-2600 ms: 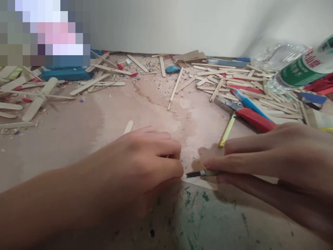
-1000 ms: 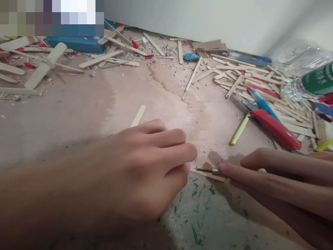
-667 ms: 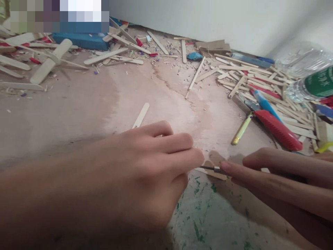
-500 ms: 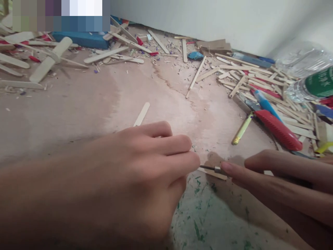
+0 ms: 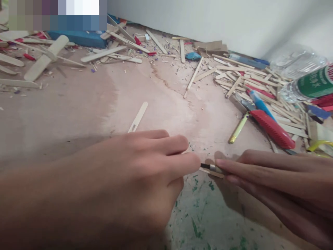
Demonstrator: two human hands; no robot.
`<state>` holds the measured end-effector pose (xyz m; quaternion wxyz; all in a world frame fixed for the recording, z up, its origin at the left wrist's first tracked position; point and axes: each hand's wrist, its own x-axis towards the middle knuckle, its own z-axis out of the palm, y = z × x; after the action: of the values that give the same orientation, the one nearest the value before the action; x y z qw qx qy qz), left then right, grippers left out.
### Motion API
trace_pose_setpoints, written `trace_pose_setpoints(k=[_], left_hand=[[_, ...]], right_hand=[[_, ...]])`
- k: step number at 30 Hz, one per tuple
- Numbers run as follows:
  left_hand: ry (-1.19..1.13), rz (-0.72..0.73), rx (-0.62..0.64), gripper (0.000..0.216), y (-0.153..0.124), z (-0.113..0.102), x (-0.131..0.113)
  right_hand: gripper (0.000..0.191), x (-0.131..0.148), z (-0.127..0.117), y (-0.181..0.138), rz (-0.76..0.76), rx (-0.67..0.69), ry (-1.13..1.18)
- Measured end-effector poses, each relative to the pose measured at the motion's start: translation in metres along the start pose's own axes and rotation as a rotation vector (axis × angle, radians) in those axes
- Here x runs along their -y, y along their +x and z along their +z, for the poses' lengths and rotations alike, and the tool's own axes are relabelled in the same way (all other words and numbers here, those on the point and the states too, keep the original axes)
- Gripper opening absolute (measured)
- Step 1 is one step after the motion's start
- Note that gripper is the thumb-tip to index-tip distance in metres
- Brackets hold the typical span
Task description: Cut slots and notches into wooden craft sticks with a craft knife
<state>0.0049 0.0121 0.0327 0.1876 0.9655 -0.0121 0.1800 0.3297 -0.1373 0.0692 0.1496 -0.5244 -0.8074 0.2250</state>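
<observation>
My left hand is curled low over the table, knuckles up. A wooden craft stick pokes out to the right from beneath its fingers; the rest of the stick is hidden. My right hand pinches a small carving tool with a silver collar and a thin dark metal shaft. The shaft's tip disappears behind my left index finger, over the stick, so its contact cannot be seen. Another craft stick, with a small dark mark, lies just beyond my left hand.
A red utility knife and a short yellow-green pencil-like stick lie at right. Behind them are piled craft sticks and a plastic bottle. More sticks and a blue block are back left. A white wall bounds the table.
The view has shifted slightly, with the scene sliding a little left. My right hand and the tool are closer to my left fingers; both hands keep their grip.
</observation>
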Motion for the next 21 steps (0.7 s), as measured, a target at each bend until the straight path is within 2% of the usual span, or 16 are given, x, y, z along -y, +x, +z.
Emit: trace_pose_setpoints(k=[4,9,12,17,19,21], left_hand=[[0.020,0.035,-0.037,0.040,0.003,0.001,0.000],[0.017,0.030,-0.042,0.044,0.002,0.001,0.001],[-0.009,0.017,-0.050,0.046,0.000,0.001,0.002],[-0.026,-0.046,-0.077,0.051,-0.001,0.005,0.000],[-0.034,-0.046,-0.082,0.051,-0.002,0.007,0.000],[-0.046,-0.018,-0.068,0.050,-0.003,0.008,0.000]], right_hand=[[0.042,-0.004,0.009,0.007,0.079,-0.057,0.152],[0.032,-0.003,0.009,0.008,0.188,-0.016,0.274],[0.034,-0.004,0.009,0.006,0.155,-0.040,0.259],[0.058,-0.002,0.009,-0.008,0.000,-0.009,0.017],[0.060,0.002,0.009,-0.009,-0.005,-0.006,-0.009],[0.052,0.006,0.009,-0.004,0.034,-0.029,0.057]])
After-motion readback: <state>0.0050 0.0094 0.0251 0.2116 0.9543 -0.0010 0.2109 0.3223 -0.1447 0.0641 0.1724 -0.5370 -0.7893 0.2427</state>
